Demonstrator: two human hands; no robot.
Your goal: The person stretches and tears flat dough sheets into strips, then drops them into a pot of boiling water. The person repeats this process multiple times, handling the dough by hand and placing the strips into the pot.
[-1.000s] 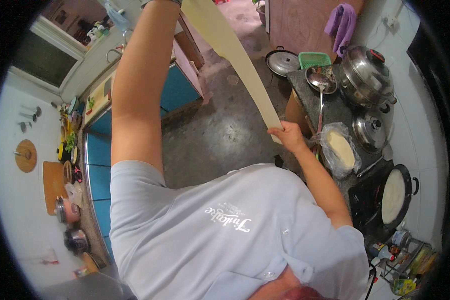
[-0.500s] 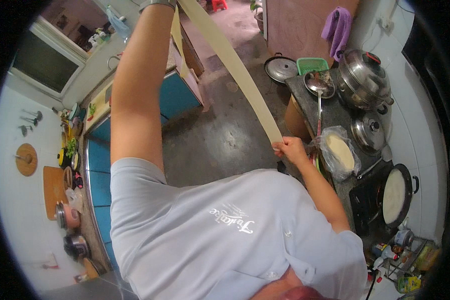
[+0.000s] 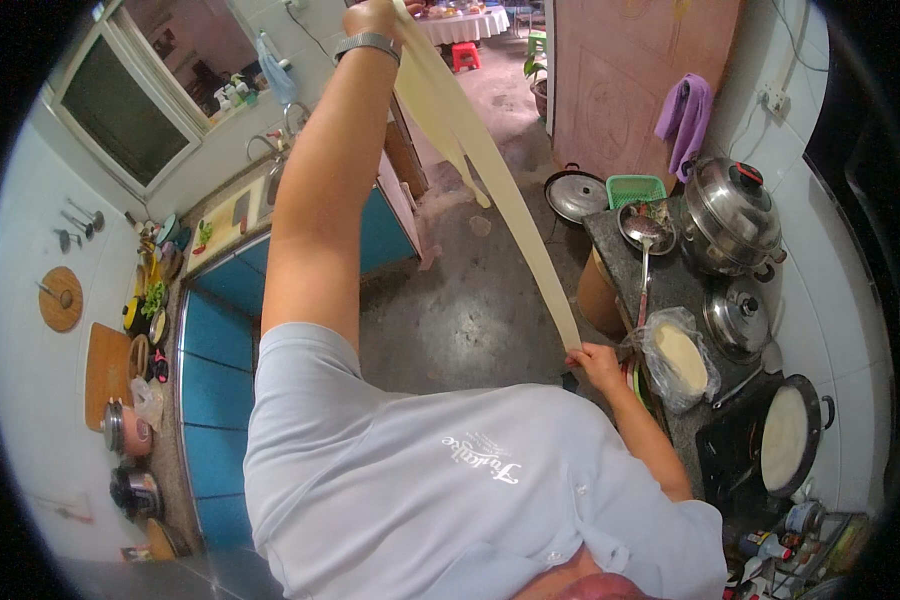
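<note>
A long pale dough strip (image 3: pixel 515 215) stretches diagonally down from my raised left hand (image 3: pixel 370 22) at the top, with a shorter flap hanging beside it. My left hand is closed on its upper end, and a watch is on that wrist. My right hand (image 3: pixel 600 365) pinches the lower end beside the dark countertop (image 3: pixel 610 250). Near that hand, a plastic bag (image 3: pixel 690 390) holds a pale dough piece (image 3: pixel 678 350). A pan with pale contents (image 3: pixel 785 440) sits on the black stove (image 3: pixel 725 450) at the lower right.
Steel steamer (image 3: pixel 730 215), lids (image 3: pixel 736 318) and ladle (image 3: pixel 638 230) crowd the right counter. A lidded pan (image 3: pixel 575 195) and green basket (image 3: pixel 635 190) are behind it. A sink counter (image 3: pixel 230 215) runs left, with pots (image 3: pixel 125 430) lower down. The floor (image 3: pixel 445 340) leads to an open doorway.
My right hand has moved downward in the picture with the strip's end, and my left arm has shifted rightward. The view has shifted, showing more of the room beyond the doorway.
</note>
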